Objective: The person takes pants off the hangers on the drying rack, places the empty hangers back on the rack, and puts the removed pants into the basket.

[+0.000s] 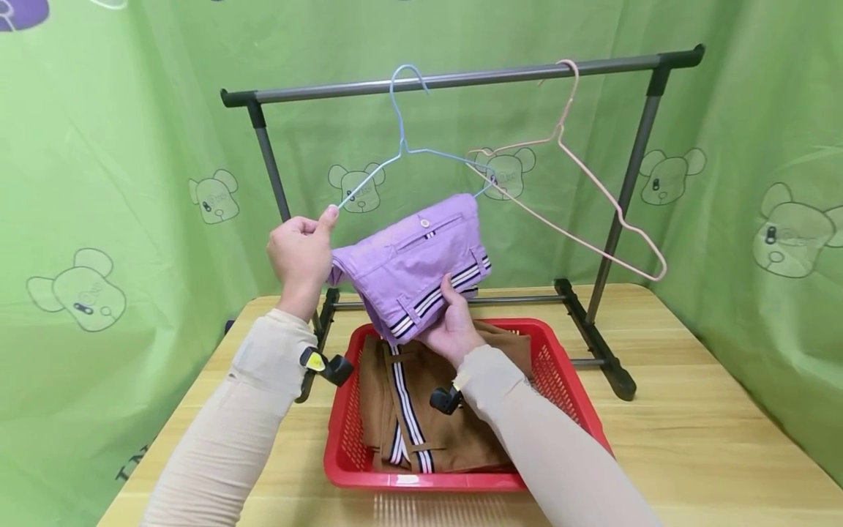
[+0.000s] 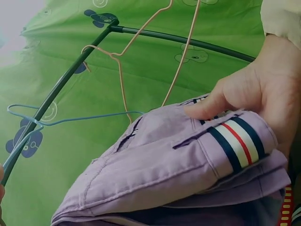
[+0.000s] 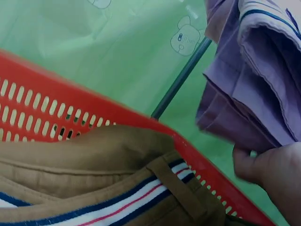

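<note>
My left fingers (image 1: 326,217) pinch the blue hanger's (image 1: 404,144) corner and my right fingers (image 1: 452,291) grip the purple trousers (image 1: 421,252) above the desk (image 1: 691,366), toward its far edge; steadying the hanger should help me even the drape.

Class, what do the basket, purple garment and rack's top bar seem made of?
Basket: probably glossy plastic, with regular slots. Purple garment: matte cloth, perhaps cotton, showing stitched seams and folds. Top bar: likely smooth metal, given its grey sheen.

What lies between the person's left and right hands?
The purple pants, draped over the blue hanger, lie between the left hand and the right hand, as the head view shows.
</note>
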{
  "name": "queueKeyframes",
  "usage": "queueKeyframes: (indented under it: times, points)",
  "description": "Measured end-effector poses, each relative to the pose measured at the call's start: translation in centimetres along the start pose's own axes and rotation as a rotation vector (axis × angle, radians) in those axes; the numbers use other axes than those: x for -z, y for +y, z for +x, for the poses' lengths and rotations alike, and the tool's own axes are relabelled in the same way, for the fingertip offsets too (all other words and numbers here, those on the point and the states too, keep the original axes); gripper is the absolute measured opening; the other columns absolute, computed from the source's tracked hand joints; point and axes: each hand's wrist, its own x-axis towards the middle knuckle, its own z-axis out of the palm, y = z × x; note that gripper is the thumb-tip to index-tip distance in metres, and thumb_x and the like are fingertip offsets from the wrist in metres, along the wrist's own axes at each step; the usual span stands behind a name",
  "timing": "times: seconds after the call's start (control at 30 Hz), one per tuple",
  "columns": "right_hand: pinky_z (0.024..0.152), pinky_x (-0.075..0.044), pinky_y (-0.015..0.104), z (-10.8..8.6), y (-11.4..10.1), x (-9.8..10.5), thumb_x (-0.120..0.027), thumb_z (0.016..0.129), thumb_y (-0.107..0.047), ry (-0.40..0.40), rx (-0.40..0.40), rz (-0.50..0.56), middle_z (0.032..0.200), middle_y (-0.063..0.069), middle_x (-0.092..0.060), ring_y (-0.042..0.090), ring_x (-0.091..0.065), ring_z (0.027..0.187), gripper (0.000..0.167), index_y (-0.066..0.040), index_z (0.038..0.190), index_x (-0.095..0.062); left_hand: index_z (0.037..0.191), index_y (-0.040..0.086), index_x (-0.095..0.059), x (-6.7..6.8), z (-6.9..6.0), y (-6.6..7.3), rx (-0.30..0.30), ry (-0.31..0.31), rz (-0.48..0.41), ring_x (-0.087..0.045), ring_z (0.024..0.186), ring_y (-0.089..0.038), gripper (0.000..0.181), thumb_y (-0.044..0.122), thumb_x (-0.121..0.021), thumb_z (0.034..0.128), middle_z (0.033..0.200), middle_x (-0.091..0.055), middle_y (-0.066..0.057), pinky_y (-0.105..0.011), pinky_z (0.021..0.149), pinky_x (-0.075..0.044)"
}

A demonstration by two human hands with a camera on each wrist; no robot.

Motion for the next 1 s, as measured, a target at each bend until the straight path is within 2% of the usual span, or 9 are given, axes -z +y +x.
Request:
queueKeyframes:
  times: [0.17, 0.37, 0.5, 0.6, 0.8, 1.0]
  points:
    - [0.106, -0.037, 0.038, -0.2, 0.0, -0.5, -0.057, 0.094, -0.045, 0.016, 0.036, 0.002, 0.112, -0.001, -0.065, 0.02, -0.057, 0.112, 0.037, -0.02, 0.12, -0.05, 0.08, 0.009, -0.068, -0.1, -0.1, -0.1, -0.005, -0.007, 0.002, -0.052, 0.073, -0.018, 0.037, 0.045, -0.071, 0.0862, 0.079, -0.064, -0.003, -0.031, 0.074, -0.04]
    - [0.107, -0.037, 0.036, -0.6, -0.5, -0.9, -0.052, 0.098, -0.039, -0.023, 0.042, 0.011, 0.102, 0.002, -0.069, 0.02, -0.064, 0.098, 0.029, -0.017, 0.116, -0.05, 0.079, 0.009, -0.067, -0.2, -0.2, -0.3, -0.01, -0.009, 0.017, -0.053, 0.072, -0.019, 0.036, 0.045, -0.071, 0.0862, 0.077, -0.064, -0.003, -0.032, 0.073, -0.041]
    - [0.102, -0.042, 0.034, -0.9, -0.8, -1.1, -0.05, 0.101, -0.03, -0.034, 0.023, -0.01, 0.099, 0.003, -0.07, 0.02, -0.066, 0.094, 0.021, -0.013, 0.113, -0.052, 0.077, 0.01, -0.065, -0.3, -0.3, -0.6, -0.011, -0.01, 0.023, -0.053, 0.071, -0.02, 0.036, 0.044, -0.072, 0.086, 0.077, -0.064, -0.004, -0.032, 0.074, -0.041]
    - [0.101, -0.043, 0.033, -1.0, -0.9, -1.2, -0.048, 0.102, -0.025, -0.051, 0.018, -0.02, 0.099, 0.004, -0.07, 0.02, -0.066, 0.094, 0.018, -0.011, 0.113, -0.052, 0.077, 0.009, -0.065, -0.3, -0.3, -1.0, -0.008, -0.014, 0.025, -0.053, 0.07, -0.02, 0.036, 0.044, -0.072, 0.086, 0.077, -0.064, -0.005, -0.032, 0.074, -0.041]
    - [0.109, -0.034, 0.034, -1.5, -1.3, -1.6, -0.039, 0.104, -0.018, -0.137, 0.024, -0.03, 0.105, 0.006, -0.068, 0.02, -0.065, 0.099, 0.018, -0.009, 0.117, -0.047, 0.077, 0.009, -0.065, -0.2, -0.4, -1.4, 0.002, -0.017, 0.036, -0.053, 0.069, -0.021, 0.037, 0.045, -0.071, 0.0863, 0.076, -0.063, -0.004, -0.032, 0.072, -0.041]
    - [0.104, -0.041, 0.036, -2.1, -1.6, -2.4, -0.036, 0.103, -0.01, -0.169, 0.06, 0.009, 0.11, 0.009, -0.066, 0.023, -0.065, 0.1, 0.019, -0.008, 0.12, -0.045, 0.079, 0.008, -0.066, -0.2, -0.4, -1.5, -0.017, -0.021, 0.063, -0.054, 0.07, -0.021, 0.038, 0.045, -0.071, 0.0865, 0.076, -0.064, -0.005, -0.032, 0.07, -0.041]
